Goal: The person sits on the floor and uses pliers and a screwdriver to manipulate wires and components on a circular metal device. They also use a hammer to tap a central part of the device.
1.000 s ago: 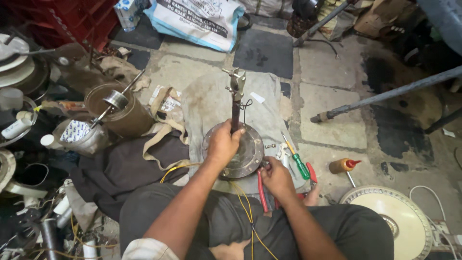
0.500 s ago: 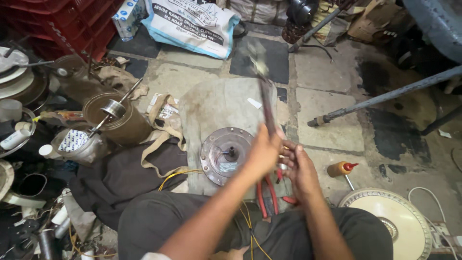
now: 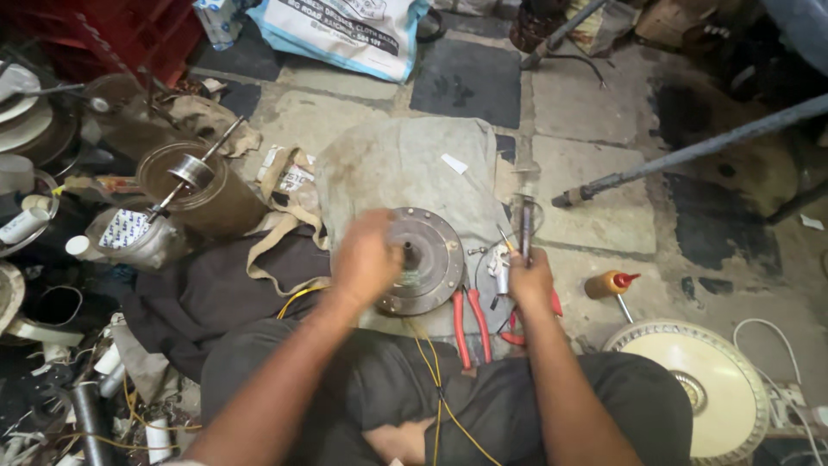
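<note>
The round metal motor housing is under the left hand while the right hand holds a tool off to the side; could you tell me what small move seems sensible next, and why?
Probably set the rod-like tool down on the cloth. The right hand holds it upright, clear of the motor housing, while the left hand already grips the housing's rim, so both hands could then steady it.

left hand [image 3: 366,259] on motor disc [image 3: 423,259] | right hand [image 3: 528,280] gripping shaft [image 3: 525,226]
</note>
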